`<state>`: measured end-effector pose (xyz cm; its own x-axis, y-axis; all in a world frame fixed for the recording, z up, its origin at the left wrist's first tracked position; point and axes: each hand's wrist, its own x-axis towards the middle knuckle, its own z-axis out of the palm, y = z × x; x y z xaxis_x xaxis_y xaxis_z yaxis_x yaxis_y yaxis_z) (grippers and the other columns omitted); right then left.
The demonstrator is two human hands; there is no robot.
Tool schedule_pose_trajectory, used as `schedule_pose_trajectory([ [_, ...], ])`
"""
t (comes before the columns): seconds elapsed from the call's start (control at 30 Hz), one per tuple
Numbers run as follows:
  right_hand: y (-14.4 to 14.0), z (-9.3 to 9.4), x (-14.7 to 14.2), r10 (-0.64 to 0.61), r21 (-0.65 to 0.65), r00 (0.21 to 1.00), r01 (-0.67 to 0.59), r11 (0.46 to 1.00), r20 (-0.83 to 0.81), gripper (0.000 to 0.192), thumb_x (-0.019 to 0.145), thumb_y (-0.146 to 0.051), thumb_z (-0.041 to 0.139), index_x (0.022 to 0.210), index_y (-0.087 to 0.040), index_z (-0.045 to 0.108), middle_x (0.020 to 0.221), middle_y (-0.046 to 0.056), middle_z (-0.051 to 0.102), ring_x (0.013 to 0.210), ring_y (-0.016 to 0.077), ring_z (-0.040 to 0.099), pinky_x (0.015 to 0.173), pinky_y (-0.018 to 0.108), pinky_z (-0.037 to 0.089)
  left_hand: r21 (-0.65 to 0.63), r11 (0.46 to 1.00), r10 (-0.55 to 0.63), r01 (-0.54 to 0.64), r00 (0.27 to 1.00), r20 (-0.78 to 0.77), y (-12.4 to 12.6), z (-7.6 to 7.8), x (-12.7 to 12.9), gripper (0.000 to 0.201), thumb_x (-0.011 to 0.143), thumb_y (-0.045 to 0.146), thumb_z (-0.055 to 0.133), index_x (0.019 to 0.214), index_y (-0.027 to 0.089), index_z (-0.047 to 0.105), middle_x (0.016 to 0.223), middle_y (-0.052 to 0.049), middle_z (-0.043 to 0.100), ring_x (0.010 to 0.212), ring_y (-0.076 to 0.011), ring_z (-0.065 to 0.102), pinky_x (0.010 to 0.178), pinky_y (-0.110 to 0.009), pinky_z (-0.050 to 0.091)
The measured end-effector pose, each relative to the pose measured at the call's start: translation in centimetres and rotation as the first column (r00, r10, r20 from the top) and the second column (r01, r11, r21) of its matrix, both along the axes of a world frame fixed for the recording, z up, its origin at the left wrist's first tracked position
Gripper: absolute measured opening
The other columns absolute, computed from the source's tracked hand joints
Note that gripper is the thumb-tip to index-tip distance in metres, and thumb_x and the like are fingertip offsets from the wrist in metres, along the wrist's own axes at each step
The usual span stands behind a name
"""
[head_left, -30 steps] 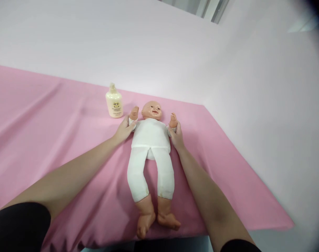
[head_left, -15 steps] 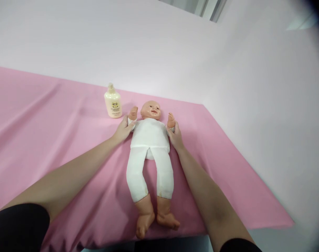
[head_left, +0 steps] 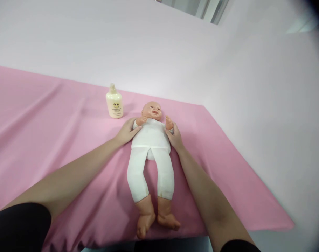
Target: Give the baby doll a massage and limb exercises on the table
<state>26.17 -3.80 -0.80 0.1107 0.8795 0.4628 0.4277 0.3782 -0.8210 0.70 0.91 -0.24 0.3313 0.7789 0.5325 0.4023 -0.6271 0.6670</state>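
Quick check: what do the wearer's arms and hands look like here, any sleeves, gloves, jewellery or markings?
Both forearms are bare from the upper arm down. Short black sleeves show at the bottom edge of the picture: the left black sleeve is wide and plain, the right black sleeve only just in view. The left hand and the right hand are bare: no gloves, watch, rings or markings visible.

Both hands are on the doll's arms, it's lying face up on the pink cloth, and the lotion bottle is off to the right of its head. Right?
Not quite: in the head view the lotion bottle stands left of the doll's head, not right. The left hand and right hand do hold its arms, face up on the pink cloth.
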Motion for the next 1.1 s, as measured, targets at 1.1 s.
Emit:
schedule_pose_trajectory([
  [1.1, 0.1, -0.1, -0.1, -0.005, 0.076, 0.995, -0.003, 0.997, 0.101, 0.043, 0.08, -0.036, 0.058, 0.121, -0.025, 0.05, 0.12, 0.006, 0.059, 0.111, 0.0226, 0.053, 0.101, 0.042, 0.04, 0.039, 0.999, -0.005, 0.005, 1.0, 0.003, 0.0, 0.1, 0.1, 0.046, 0.082, 0.045, 0.055, 0.119, 0.018, 0.053, 0.118, -0.009, 0.06, 0.109, -0.0262, 0.054, 0.097, -0.042, 0.04],
])
